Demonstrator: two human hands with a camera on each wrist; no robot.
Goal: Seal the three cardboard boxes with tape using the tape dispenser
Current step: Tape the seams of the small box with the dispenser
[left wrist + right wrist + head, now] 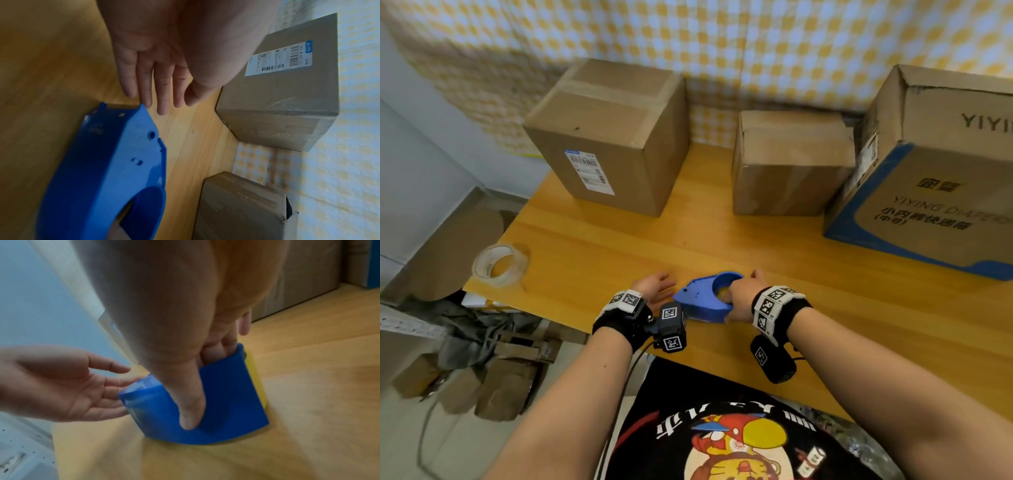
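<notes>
Head view shows the blue tape dispenser (703, 301) on the wooden table (859, 308), gripped by the right hand (741, 301): fingers inside its round opening, thumb on the outer shell. The left hand (654, 286) is flat with straight fingers, fingertips just beside the dispenser's pointed end. Tape inside the dispenser is hard to see; only a yellow edge shows in the right wrist view.

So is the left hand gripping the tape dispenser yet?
No, the left hand lies open, fingers straight beside the dispenser's nose; only the right hand grips the blue tape dispenser.
</notes>
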